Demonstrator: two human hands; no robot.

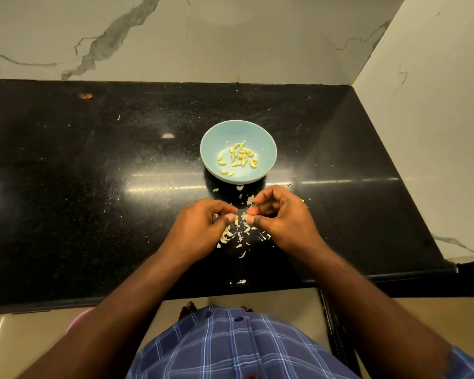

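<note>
A light blue bowl [266, 143] stands on the black counter and holds several peeled yellowish garlic cloves [241, 157]. Just in front of it, my left hand [203, 228] and my right hand [282, 220] hover close together above the counter. My right hand pinches a small pale garlic clove [246, 216] between thumb and fingertips. The fingers of my left hand are curled, thumb against fingertips, and pinch something tiny that I cannot make out. Beneath both hands lies a scatter of papery garlic skins [237, 236].
The black stone counter [93, 187] runs left and right, bounded by marble walls at the back [203, 36] and right. Its front edge is near my checked shirt [230, 346]. A few skin flakes [240, 282] lie near that edge.
</note>
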